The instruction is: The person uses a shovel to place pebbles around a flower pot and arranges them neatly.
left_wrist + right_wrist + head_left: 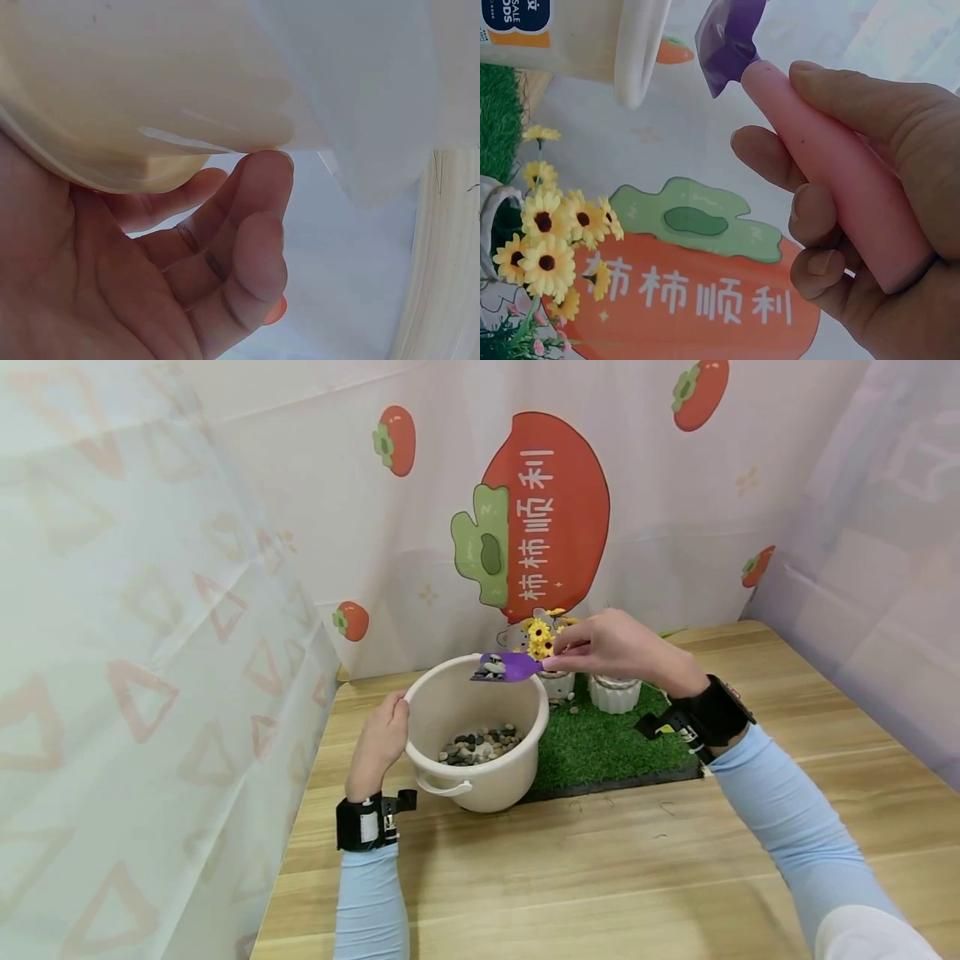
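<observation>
My left hand (381,739) grips the left rim of a cream plastic bucket (498,789); in the left wrist view its fingers (259,187) curl under the rim from outside. Pebbles (480,747) of mixed colours cover part of the bucket's floor. Above the bucket's far right rim, my right hand (630,652) holds a small trowel (522,667) with a purple blade. Several grey pebbles (492,667) lie on that blade. In the right wrist view, fingers and thumb wrap round the trowel's pink handle (840,180).
Right of the bucket lies a mat of artificial grass (607,743) on the wooden table (540,877). A white fluted pot (615,695) and a pot of yellow flowers (547,225) stand at its back. Printed curtains (420,552) hang behind and at both sides.
</observation>
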Available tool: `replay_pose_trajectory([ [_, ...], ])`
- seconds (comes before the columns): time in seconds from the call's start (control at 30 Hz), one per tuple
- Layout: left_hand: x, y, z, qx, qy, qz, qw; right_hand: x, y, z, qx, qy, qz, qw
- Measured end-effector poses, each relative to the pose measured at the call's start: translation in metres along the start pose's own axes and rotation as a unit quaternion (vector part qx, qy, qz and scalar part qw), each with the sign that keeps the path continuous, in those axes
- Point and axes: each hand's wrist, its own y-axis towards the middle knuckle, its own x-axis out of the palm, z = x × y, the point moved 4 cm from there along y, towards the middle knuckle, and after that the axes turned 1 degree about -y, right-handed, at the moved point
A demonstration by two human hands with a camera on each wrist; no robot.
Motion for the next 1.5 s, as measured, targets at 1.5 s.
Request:
replay_pose_trajectory([
  [1.5, 0.000, 0.000, 0.000, -0.001, 0.005, -0.008, 1.0000, -0.021, -0.050, 0.036, 0.094, -0.020, 0.056, 0.9938],
])
